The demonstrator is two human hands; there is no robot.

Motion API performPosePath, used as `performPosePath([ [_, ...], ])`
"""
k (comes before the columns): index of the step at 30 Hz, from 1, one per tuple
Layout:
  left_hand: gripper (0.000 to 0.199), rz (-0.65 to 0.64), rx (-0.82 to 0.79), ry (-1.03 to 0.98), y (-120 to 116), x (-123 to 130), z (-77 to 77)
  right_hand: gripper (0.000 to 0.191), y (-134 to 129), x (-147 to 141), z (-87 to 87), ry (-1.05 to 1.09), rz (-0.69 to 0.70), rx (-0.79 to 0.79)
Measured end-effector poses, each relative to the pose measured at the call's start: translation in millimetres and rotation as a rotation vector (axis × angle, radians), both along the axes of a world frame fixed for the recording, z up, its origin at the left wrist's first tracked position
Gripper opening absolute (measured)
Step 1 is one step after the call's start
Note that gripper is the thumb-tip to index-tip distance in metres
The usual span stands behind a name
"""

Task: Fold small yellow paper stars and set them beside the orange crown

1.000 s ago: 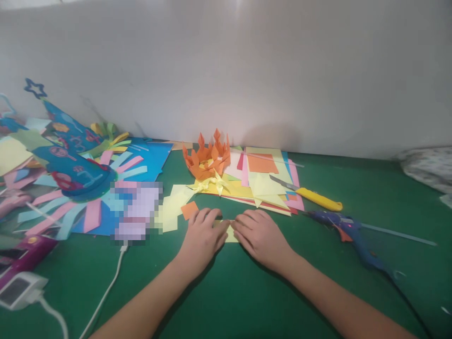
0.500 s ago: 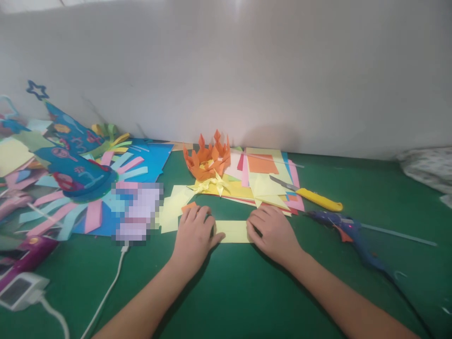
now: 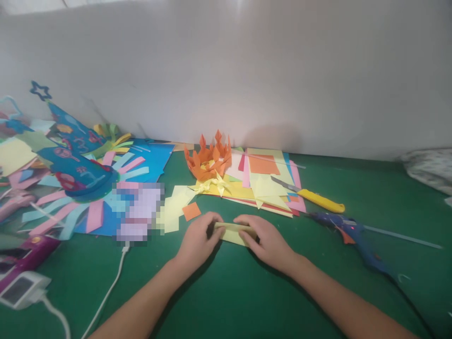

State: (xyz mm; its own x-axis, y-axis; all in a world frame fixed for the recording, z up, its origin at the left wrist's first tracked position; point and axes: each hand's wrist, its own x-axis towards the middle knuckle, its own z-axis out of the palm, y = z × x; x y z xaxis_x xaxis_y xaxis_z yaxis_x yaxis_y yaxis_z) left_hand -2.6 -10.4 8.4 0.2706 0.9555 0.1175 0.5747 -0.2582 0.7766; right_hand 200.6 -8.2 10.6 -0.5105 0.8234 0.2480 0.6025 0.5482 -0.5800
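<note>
A pale yellow strip of paper (image 3: 234, 236) lies between my hands, its far edge raised. My left hand (image 3: 203, 238) pinches its left end between thumb and fingers. At the other end my right hand (image 3: 265, 239) grips it the same way, thumb on the near side. Beyond them sits a small orange paper square (image 3: 191, 212), and farther back an orange folded-paper crown (image 3: 208, 160). Yellow folded-paper stars (image 3: 218, 185) rest in front of the crown. The fingertips behind the strip are partly hidden.
On the right lie a yellow utility knife (image 3: 321, 201) and a blue glue gun (image 3: 339, 222) with its cord. Coloured sheets (image 3: 271, 188) are stacked behind. To the left stand blue cone hats (image 3: 77, 169), a blurred-out object (image 3: 143, 212) with a white cable (image 3: 115, 287), and a purple tool (image 3: 31, 256).
Both hands have gone from lying flat over the strip to pinching its ends, and its far edge has lifted. The orange square is now uncovered.
</note>
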Motion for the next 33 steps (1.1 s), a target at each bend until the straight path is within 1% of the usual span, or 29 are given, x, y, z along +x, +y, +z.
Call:
performPosePath([
  [2, 0.008, 0.088, -0.081, -0.188, -0.2, 2.0, -2.8, 0.014, -1.8, 0.3, 1.7, 0.053, 0.005, -0.066],
  [5, 0.014, 0.154, -0.132, -0.417, 0.2, 4.1, -4.7, 0.015, -4.8, 0.6, 4.4, 0.094, 0.122, -0.117],
  [7, 0.013, 0.151, -0.154, -0.475, 1.0, 4.6, -3.1, 0.023, -6.1, 0.7, 5.5, 0.095, 0.225, -0.124],
  [9, 0.011, 0.140, -0.182, -0.489, 1.7, 4.6, 0.2, 0.042, -6.1, 0.8, 5.4, 0.072, 0.301, -0.116],
  [10, 0.012, 0.140, -0.200, -0.493, 1.9, 4.5, 2.0, 0.049, -5.6, 0.8, 5.0, 0.060, 0.326, -0.108],
  [11, 0.014, 0.143, -0.223, -0.499, 2.0, 4.4, 3.6, 0.049, -4.9, 0.8, 4.4, 0.055, 0.338, -0.097],
  [12, 0.015, 0.147, -0.250, -0.505, 1.9, 4.3, 4.8, 0.043, -4.1, 0.8, 3.6, 0.055, 0.342, -0.085],
  [14, 0.019, 0.145, -0.304, -0.506, 1.3, 4.3, 5.2, 0.033, -2.0, 0.7, 2.0, 0.073, 0.336, -0.059],
  [17, 0.021, 0.098, -0.362, -0.518, 0.0, 5.5, 2.1, 0.033, 0.8, 0.4, -0.2, 0.132, 0.330, -0.020],
  [20, 0.019, 0.045, -0.364, -0.580, -1.0, 8.4, -0.7, 0.028, 2.6, -0.7, -1.9, 0.199, 0.347, 0.001],
  [22, 0.017, 0.024, -0.356, -0.599, -1.3, 10.6, -0.6, 0.024, 3.2, -1.7, -3.2, 0.237, 0.333, -0.009],
  [26, 0.015, 0.027, -0.350, -0.615, -2.1, 13.1, -0.3, 0.018, 3.9, -3.4, -4.8, 0.310, 0.257, -0.068],
  [29, 0.015, 0.043, -0.287, -0.553, -3.5, 14.1, -2.7, 0.015, 4.6, -3.8, -3.4, 0.331, 0.219, -0.150],
  [31, 0.017, 0.043, -0.247, -0.513, -5.0, 15.0, -3.7, 0.018, 4.8, -4.0, -1.2, 0.339, 0.184, -0.198],
  [33, 0.017, 0.037, -0.234, -0.518, -6.4, 16.1, -2.4, 0.023, 4.4, -4.5, 1.4, 0.359, 0.130, -0.235],
])
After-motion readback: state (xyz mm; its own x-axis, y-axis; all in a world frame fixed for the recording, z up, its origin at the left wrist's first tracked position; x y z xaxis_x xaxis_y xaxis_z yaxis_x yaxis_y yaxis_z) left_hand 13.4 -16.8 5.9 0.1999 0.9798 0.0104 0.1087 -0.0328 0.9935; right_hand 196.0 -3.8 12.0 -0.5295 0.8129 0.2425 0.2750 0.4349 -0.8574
